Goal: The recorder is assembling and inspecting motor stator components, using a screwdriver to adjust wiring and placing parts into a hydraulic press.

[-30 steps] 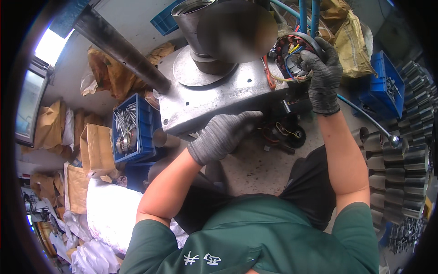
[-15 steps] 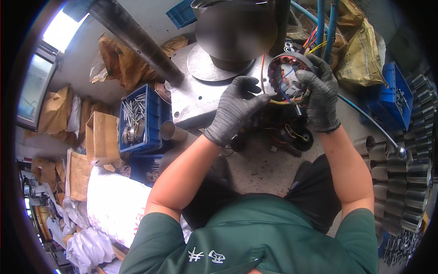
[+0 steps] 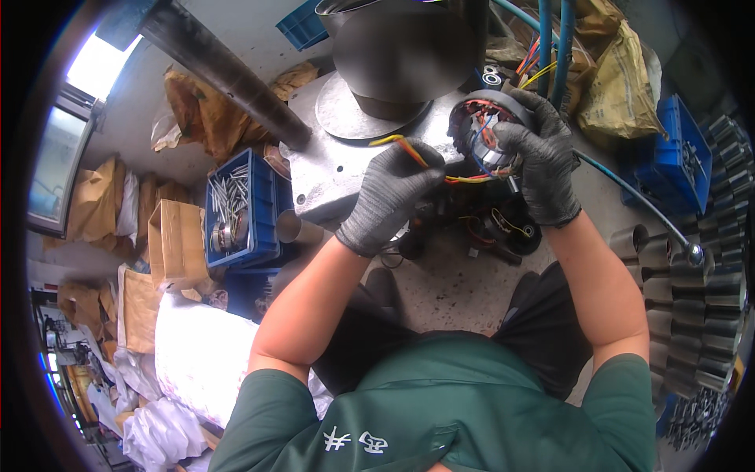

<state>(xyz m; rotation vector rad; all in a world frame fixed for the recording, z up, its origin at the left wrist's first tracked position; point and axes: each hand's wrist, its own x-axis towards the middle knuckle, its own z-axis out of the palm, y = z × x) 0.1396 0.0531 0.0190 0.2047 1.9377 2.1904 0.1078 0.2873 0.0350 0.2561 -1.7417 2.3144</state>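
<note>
Both my hands wear dark grey gloves. My right hand grips a round motor stator with copper windings and coloured leads, held up beside a grey metal press base. My left hand pinches the yellow, orange and red wires that run from the stator. A large dark metal cylinder stands on the press base just behind my hands. More motor parts with wires lie on the floor below the stator.
A blue crate of metal rods sits left of the press, with cardboard boxes and white sacks beside it. Another blue crate is at the right, near stacked metal gears. A blue hose crosses the concrete floor.
My left hand rose from the press base edge to the stator and took hold of its wires. My right hand brought the stator lower and closer.
</note>
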